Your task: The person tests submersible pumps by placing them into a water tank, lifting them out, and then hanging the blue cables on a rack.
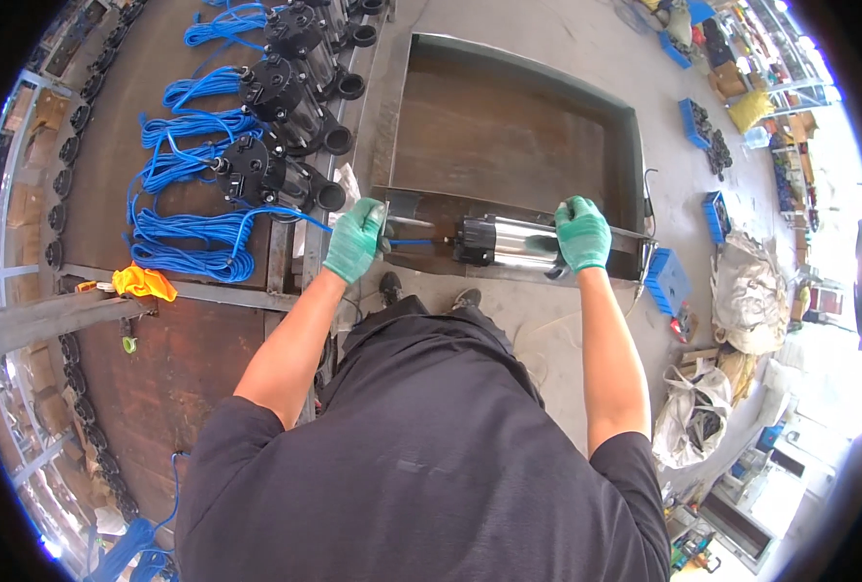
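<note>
A submersible pump [511,242] with a shiny steel body and black ends lies on its side across the near part of a steel tank [635,145]. My right hand [583,236], in a green glove, is closed at the pump's right end; its fingers hide what they grip. At the tank's near left corner my left hand [354,240], gloved alike, has its fingers curled over something I cannot make out. A blue cable [300,215] passes by the left hand towards the pump. Thin metal bar pieces show beside both hands.
On the bench to the left stand several similar black-and-steel pumps [286,102] with coiled blue cables [193,242]. An orange cloth [144,282] lies at the bench edge. Blue bins [666,279] and white sacks [747,296] are on the floor at the right.
</note>
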